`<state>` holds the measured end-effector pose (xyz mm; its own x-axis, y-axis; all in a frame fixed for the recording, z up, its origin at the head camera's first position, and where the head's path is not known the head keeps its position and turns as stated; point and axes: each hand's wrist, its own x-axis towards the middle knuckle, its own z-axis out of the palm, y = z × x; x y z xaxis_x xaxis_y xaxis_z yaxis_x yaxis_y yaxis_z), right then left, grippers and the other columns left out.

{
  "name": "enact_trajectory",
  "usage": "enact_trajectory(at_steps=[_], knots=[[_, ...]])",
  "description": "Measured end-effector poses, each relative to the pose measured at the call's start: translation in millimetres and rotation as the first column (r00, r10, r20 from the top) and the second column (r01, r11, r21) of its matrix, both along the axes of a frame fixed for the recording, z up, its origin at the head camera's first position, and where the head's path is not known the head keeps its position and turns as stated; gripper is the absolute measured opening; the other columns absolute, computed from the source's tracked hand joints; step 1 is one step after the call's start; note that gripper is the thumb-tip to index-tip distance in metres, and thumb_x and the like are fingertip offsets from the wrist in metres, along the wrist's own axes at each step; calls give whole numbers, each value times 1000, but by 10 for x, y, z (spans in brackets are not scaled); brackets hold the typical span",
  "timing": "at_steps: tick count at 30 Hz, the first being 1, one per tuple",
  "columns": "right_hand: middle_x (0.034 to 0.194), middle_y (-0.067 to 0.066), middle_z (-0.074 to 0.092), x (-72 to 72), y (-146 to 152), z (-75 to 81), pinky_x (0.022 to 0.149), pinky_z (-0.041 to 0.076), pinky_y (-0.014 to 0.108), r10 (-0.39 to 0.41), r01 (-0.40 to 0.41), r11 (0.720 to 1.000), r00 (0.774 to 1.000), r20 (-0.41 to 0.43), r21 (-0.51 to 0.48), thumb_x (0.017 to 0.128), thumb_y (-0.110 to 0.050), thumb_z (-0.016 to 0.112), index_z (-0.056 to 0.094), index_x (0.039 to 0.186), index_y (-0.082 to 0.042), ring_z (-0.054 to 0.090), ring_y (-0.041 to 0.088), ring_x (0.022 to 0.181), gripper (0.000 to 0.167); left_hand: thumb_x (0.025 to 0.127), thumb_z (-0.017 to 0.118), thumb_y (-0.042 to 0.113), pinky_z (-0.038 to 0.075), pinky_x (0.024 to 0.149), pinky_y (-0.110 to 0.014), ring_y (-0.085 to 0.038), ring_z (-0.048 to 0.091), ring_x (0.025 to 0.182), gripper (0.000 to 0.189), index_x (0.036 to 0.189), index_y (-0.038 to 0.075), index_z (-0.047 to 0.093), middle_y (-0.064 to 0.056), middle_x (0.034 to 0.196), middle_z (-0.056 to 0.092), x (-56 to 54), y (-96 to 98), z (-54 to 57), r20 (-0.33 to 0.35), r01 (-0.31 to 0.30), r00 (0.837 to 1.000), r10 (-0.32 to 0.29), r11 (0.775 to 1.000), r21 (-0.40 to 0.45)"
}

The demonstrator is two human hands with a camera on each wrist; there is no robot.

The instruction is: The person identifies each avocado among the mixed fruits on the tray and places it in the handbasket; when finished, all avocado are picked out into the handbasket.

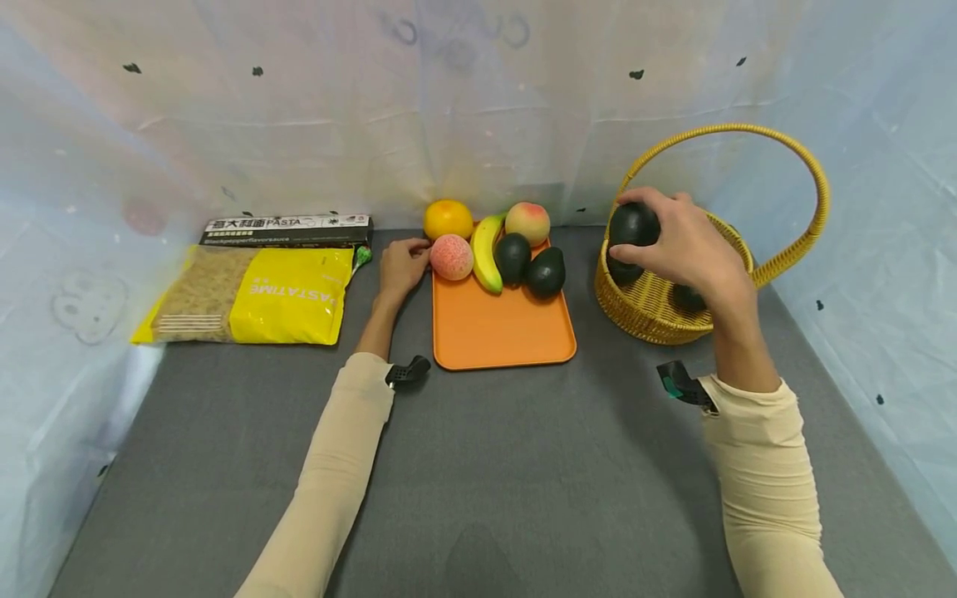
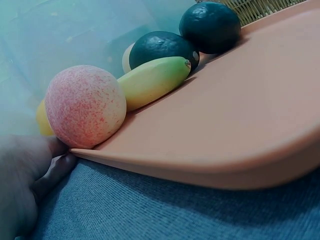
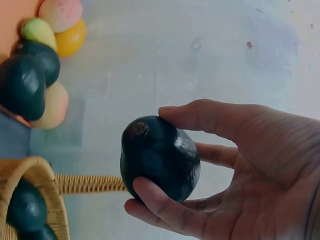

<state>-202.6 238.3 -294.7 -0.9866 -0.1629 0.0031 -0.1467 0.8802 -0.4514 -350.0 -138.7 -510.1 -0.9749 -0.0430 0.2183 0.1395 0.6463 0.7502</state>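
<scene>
My right hand (image 1: pixel 691 245) grips a dark green avocado (image 3: pixel 160 157) between thumb and fingers, over the left part of the yellow wicker basket (image 1: pixel 650 320). Other avocados (image 3: pixel 27 205) lie inside the basket, partly hidden by its wall. At the left edge of the orange tray (image 1: pixel 504 332), my left hand (image 1: pixel 402 267) pinches the rim right beside a speckled pink peach (image 2: pixel 86 107). Along the back of the tray sit an orange (image 1: pixel 449 220), a banana (image 1: pixel 486 253), a second peach (image 1: pixel 527 223) and two avocados (image 1: pixel 545 273).
A yellow pasta bag (image 1: pixel 287 295) lies left of the tray, with a black and white pasta box (image 1: pixel 287 231) behind it. A small green-topped item (image 1: pixel 362 255) pokes out by the bag. The basket's tall handle (image 1: pixel 818 195) arches up on the right.
</scene>
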Motion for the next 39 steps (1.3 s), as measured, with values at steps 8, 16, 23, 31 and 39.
enact_trajectory(at_steps=[8, 16, 23, 31, 39], knots=[[154, 35, 40, -148, 252, -31, 100, 41, 71, -12, 8, 998, 997, 70, 58, 96, -32, 72, 41, 158, -13, 40, 52, 136, 72, 99, 68, 31, 57, 99, -47, -32, 76, 103, 33, 120, 8, 79, -15, 109, 81, -10, 14, 9, 14, -5, 1000, 5, 1000, -4], [158, 34, 40, -297, 477, -159, 111, 34, 74, -11, -2, 995, 992, 126, 105, 93, -26, 75, 43, 155, -5, 35, 55, 145, 73, 100, 68, 31, 56, 100, -48, -33, 75, 104, 33, 121, 8, 79, -15, 110, 80, -23, 15, -4, 13, 2, 1000, -2, 1000, -13], [154, 35, 43, -450, 634, -261, 101, 44, 70, -11, -30, 982, 976, 217, 184, 95, -27, 73, 45, 151, -1, 50, 53, 129, 68, 100, 68, 29, 57, 98, -48, -33, 75, 103, 33, 121, 6, 79, -17, 110, 80, -14, 12, -21, 12, 3, 1000, -2, 1000, -10], [146, 39, 47, -657, 723, -498, 67, 60, 44, 2, -63, 980, 953, 303, 191, 93, -22, 74, 46, 151, 2, 73, 33, 73, 69, 100, 68, 29, 57, 99, -48, -34, 75, 103, 33, 121, 6, 78, -18, 110, 80, -3, -4, -5, -1, 3, 1000, -3, 1000, -8], [149, 41, 42, -728, 761, -624, 65, 57, 43, -34, -49, 967, 949, 314, 252, 92, -25, 77, 45, 153, -1, 74, 33, 73, 72, 100, 68, 28, 57, 98, -49, -34, 75, 102, 32, 120, 5, 78, -18, 109, 80, 11, 2, 9, 14, 1, 1000, -1, 1000, -3]])
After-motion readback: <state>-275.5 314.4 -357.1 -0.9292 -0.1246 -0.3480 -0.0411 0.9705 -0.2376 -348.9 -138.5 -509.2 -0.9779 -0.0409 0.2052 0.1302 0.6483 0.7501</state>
